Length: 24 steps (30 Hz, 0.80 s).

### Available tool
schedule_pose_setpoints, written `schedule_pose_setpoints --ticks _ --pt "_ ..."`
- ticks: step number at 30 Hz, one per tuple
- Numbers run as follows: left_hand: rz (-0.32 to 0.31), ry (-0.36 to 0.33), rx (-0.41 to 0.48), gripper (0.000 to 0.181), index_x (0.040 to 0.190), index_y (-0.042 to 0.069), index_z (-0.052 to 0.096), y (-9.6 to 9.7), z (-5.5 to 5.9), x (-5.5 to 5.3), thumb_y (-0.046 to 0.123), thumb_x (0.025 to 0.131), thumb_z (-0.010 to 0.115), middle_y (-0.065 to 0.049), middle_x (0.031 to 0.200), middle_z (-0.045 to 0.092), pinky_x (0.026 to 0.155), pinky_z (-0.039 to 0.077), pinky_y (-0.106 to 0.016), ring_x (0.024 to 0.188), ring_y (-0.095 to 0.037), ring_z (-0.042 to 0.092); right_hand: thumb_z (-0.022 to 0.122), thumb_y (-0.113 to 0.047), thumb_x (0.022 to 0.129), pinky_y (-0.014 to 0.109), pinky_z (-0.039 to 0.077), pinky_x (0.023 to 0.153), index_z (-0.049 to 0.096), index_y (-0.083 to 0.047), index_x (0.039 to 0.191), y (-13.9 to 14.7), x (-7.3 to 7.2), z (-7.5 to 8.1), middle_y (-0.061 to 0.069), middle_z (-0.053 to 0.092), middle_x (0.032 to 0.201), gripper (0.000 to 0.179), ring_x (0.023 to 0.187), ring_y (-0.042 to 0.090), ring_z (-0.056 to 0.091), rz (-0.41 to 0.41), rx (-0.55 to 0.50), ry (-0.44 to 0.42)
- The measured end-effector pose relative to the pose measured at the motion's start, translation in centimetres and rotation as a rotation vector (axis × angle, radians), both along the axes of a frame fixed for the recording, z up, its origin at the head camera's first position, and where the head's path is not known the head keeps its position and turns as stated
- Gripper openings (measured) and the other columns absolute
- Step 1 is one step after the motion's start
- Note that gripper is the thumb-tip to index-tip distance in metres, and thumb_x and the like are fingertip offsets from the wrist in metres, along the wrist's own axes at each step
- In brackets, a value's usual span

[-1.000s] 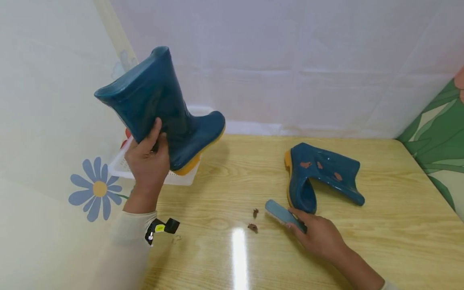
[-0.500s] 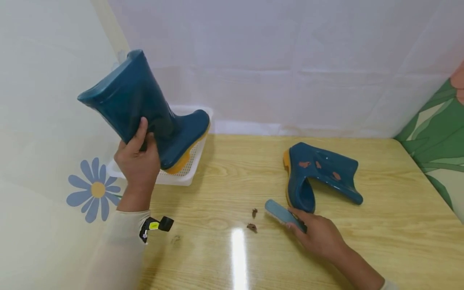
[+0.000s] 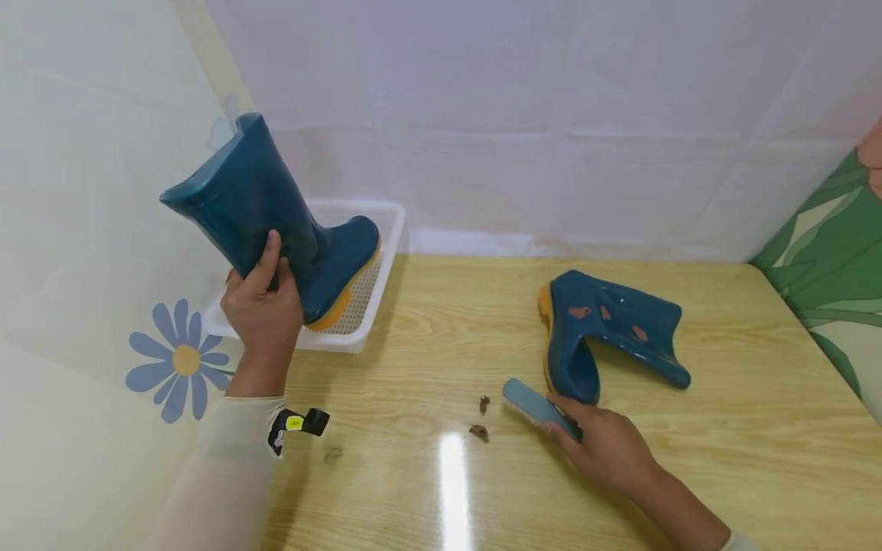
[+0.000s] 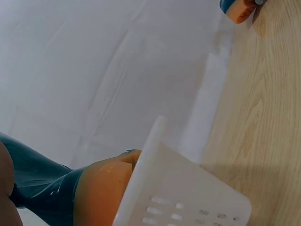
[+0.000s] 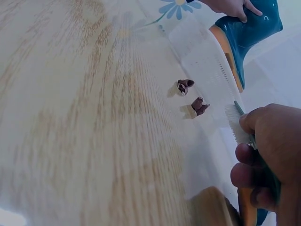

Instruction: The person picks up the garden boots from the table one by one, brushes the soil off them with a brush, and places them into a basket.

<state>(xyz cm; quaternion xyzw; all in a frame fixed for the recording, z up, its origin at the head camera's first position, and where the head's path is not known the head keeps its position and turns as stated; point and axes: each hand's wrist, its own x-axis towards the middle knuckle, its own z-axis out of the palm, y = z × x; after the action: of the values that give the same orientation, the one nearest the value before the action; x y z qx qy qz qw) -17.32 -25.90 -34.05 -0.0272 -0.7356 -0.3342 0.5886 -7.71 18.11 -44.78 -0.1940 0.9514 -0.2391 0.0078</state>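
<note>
Boot of glossy blue rubber with a yellow-orange sole point(image 3: 292, 226) tilts over the white perforated plastic basket point(image 3: 390, 242), toe towards its far right corner; whether sole and basket touch cannot be told. The left hand point(image 3: 263, 315) has its fingers closed round the shaft. If lowering is the step, levelling the sole inside the rim and easing the grip only once the basket bears the weight seems best. Right of the basket, a second blue rubber boot with reddish-brown patches point(image 3: 623, 312) lies on the wood-grain worktop point(image 3: 427, 329). The right hand point(image 3: 608, 448), nearer the person than the basket, curls its fingers round a flat blue-grey brush with pale bristles point(image 3: 527, 399); holding it off the brown crumbs point(image 3: 479, 433), on its basket side, should avoid scattering them.
</note>
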Motion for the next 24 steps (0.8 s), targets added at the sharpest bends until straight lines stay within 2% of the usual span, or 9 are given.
schedule_pose_setpoints --ticks 8,14,24 --pt "0.017 0.002 -0.020 0.035 0.124 0.018 0.074 -0.2 -1.6 -0.6 -0.002 0.096 0.067 -0.019 0.112 0.073 0.106 0.045 -0.041 0.111 -0.029 0.067 0.073 -0.033 0.097 0.039 0.055 0.067 0.067 -0.014 0.136 -0.1 0.0 0.1 0.005 0.076 0.101 0.044 0.081 0.016 0.070 0.001 0.011 -0.012" --pt "0.038 -0.031 -0.034 0.035 0.126 0.019 0.073 0.1 -2.3 -0.8 0.000 0.098 0.066 -0.014 0.122 0.070 0.108 0.042 -0.042 0.118 -0.028 0.065 0.073 -0.033 0.097 0.038 0.054 0.067 0.067 -0.014 0.136 -0.1 0.0 -0.1 0.005 0.076 0.101 0.044 0.080 0.014 0.069 -0.005 0.014 -0.007" --pt "0.070 -0.058 -0.031 0.031 0.123 0.017 0.074 0.4 -3.4 -1.1 0.002 0.097 0.068 -0.022 0.107 0.074 0.104 0.047 -0.044 0.100 -0.037 0.070 0.073 -0.035 0.096 0.036 0.053 0.064 0.067 -0.015 0.136 0.0 0.0 -0.2 0.002 0.076 0.094 0.045 0.075 0.009 0.067 -0.008 0.011 -0.007"
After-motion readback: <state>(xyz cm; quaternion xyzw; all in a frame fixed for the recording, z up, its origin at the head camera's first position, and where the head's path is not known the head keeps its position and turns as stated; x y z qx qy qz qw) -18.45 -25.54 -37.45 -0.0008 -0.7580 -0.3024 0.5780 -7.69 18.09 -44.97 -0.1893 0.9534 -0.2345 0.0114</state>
